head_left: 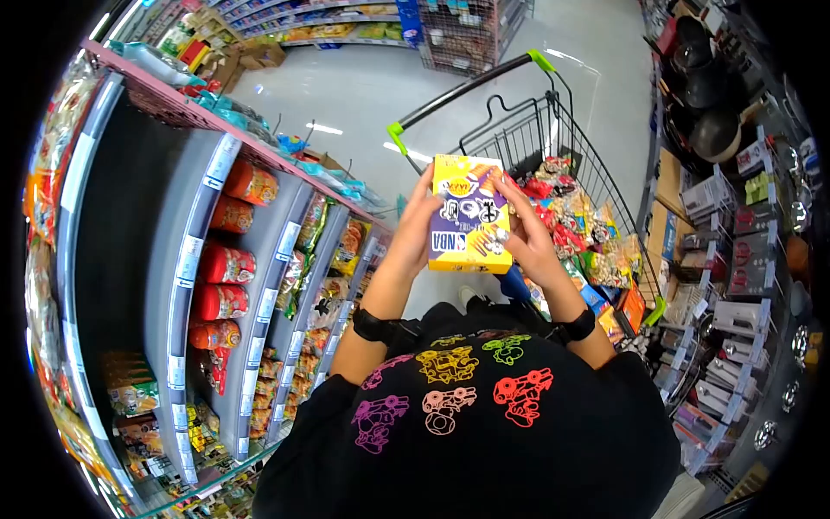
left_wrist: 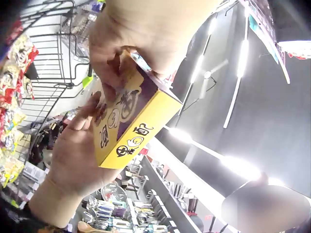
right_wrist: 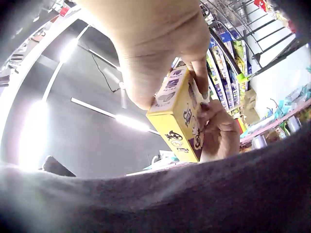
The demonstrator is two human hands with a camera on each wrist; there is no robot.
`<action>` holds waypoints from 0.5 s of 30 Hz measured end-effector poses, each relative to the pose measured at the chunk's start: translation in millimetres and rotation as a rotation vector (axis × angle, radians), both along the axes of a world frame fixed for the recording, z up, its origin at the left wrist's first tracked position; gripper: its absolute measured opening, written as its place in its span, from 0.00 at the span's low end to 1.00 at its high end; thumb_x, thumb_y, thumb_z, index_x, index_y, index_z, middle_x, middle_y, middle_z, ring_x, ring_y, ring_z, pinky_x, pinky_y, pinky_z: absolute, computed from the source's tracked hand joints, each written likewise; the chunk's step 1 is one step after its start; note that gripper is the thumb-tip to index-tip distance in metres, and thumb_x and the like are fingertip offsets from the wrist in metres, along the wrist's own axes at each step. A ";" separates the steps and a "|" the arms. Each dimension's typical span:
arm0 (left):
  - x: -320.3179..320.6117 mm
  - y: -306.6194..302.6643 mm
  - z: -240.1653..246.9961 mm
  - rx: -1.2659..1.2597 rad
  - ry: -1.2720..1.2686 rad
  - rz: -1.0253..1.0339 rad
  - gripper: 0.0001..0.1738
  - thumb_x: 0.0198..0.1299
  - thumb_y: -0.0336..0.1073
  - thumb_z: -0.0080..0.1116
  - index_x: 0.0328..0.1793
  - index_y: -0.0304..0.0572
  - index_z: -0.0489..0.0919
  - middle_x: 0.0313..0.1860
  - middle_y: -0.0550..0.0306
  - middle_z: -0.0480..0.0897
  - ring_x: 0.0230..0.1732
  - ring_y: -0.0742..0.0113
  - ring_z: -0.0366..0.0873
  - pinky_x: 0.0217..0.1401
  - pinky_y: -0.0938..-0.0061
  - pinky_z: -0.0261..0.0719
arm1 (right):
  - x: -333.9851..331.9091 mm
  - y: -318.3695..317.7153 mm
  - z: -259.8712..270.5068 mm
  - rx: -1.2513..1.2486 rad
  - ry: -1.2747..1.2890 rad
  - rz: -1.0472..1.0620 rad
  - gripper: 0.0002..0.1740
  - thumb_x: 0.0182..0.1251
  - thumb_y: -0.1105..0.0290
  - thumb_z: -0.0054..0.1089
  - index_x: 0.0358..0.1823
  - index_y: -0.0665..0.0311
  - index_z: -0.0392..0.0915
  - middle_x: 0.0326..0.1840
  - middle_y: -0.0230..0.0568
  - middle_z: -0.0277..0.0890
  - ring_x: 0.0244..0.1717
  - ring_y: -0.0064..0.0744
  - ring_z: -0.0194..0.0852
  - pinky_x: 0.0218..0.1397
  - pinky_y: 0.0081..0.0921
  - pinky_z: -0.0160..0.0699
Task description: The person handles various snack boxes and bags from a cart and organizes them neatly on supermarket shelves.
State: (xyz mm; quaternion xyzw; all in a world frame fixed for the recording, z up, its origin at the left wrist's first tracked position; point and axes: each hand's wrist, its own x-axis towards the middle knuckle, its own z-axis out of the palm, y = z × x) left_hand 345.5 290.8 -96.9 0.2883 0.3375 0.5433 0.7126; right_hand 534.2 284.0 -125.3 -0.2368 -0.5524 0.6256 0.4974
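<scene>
Both hands hold a yellow and purple snack box [head_left: 469, 214] with "NBA" printed on it, in front of the person's chest. The left hand [head_left: 418, 227] grips the box's left side, its thumb lying along the edge. On the opposite side the right hand [head_left: 531, 240] grips it, thumb on the front face and fingers over the upper right edge. The left wrist view shows the box's narrow yellow side [left_wrist: 141, 128] with dark lettering, and the left hand [left_wrist: 138, 36] bent over one end. In the right wrist view the right hand [right_wrist: 163, 53] covers part of the box [right_wrist: 177, 116].
A shopping cart [head_left: 596, 156] with a black handle and green corners stands ahead, loaded with packaged snacks [head_left: 588, 225]. Shelves with red-lidded jars [head_left: 226, 265] and bags run along the left. Pans [head_left: 716, 134] and kitchenware hang on the right. Grey floor [head_left: 346, 104] lies beyond.
</scene>
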 end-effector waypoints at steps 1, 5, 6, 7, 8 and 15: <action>0.8 -0.2 0.2 -0.005 -0.014 0.002 0.34 0.61 0.30 0.39 0.73 0.40 0.45 0.62 0.44 0.65 0.54 0.62 0.74 0.52 0.72 0.77 | 0.3 -0.5 1.2 -0.038 0.026 0.000 0.36 0.59 0.75 0.52 0.69 0.68 0.49 0.73 0.45 0.40 0.70 0.34 0.49 0.67 0.27 0.55; 3.8 -5.3 -5.2 -0.125 -0.112 -0.015 0.33 0.65 0.39 0.38 0.73 0.40 0.43 0.63 0.45 0.65 0.58 0.61 0.71 0.55 0.70 0.74 | -1.2 -7.2 10.4 -0.332 0.240 0.033 0.28 0.63 0.74 0.43 0.67 0.68 0.55 0.66 0.47 0.55 0.60 0.30 0.64 0.60 0.23 0.64; 4.2 -7.4 -6.4 -0.168 -0.141 -0.023 0.33 0.65 0.39 0.38 0.73 0.40 0.44 0.62 0.45 0.65 0.57 0.61 0.71 0.55 0.70 0.74 | -0.8 -8.7 9.6 -0.371 0.214 0.013 0.28 0.63 0.75 0.43 0.66 0.68 0.55 0.65 0.47 0.57 0.59 0.29 0.64 0.59 0.22 0.65; 4.4 -9.0 -7.3 -0.209 -0.169 -0.031 0.33 0.65 0.39 0.39 0.73 0.40 0.44 0.62 0.45 0.66 0.57 0.62 0.72 0.55 0.70 0.74 | -0.3 -9.5 8.9 -0.409 0.188 -0.006 0.27 0.63 0.75 0.43 0.66 0.68 0.56 0.64 0.47 0.58 0.58 0.29 0.65 0.57 0.21 0.67; 4.6 -9.8 -7.7 -0.249 -0.196 -0.039 0.33 0.65 0.38 0.39 0.73 0.41 0.44 0.61 0.46 0.67 0.57 0.62 0.72 0.55 0.70 0.74 | -0.2 -10.0 8.4 -0.445 0.164 -0.025 0.27 0.63 0.76 0.42 0.65 0.67 0.57 0.63 0.47 0.60 0.58 0.28 0.66 0.56 0.21 0.68; -6.8 -19.8 -6.8 0.078 0.398 -0.086 0.39 0.57 0.27 0.51 0.72 0.38 0.46 0.49 0.49 0.77 0.48 0.68 0.77 0.50 0.74 0.74 | -1.9 -16.0 7.9 -0.274 0.191 -0.156 0.40 0.57 0.80 0.53 0.70 0.63 0.45 0.56 0.49 0.67 0.53 0.28 0.69 0.53 0.22 0.69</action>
